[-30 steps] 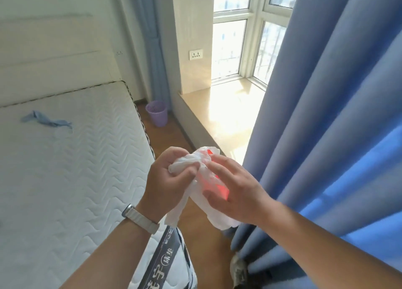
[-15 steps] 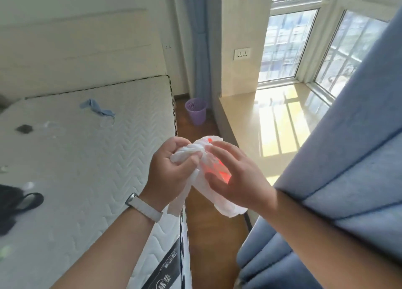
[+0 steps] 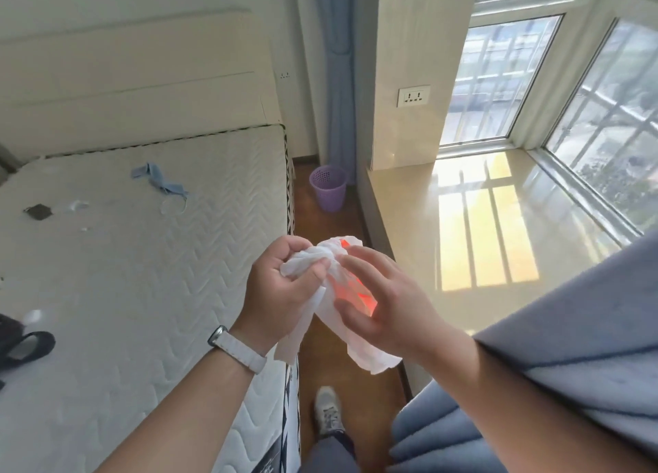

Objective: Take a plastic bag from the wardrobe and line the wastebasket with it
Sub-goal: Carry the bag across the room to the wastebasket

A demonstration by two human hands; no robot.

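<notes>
A crumpled white plastic bag (image 3: 370, 357) with red print is bunched between both hands at chest height. My left hand (image 3: 281, 296) is closed around its upper left part, thumb pressing the folds. My right hand (image 3: 384, 305) grips the bag from the right, fingers spread over the red print. Loose ends of the bag hang below both hands. The purple perforated wastebasket (image 3: 328, 192) stands on the wooden floor far ahead, between the bed's corner and the window ledge, with nothing visible inside it.
A bare mattress (image 3: 142, 276) fills the left, carrying a blue cloth strip (image 3: 158, 180) and small scraps. A sunlit window ledge (image 3: 480, 230) runs along the right. Blue curtain (image 3: 576, 348) hangs at my right arm. A narrow wooden floor strip (image 3: 331, 358) leads to the basket; my shoe (image 3: 328, 410) is on it.
The view has swung and moved forward past the curtain, so the basket and ledge appear closer. Both hands keep hold of the bag and work its folds.
</notes>
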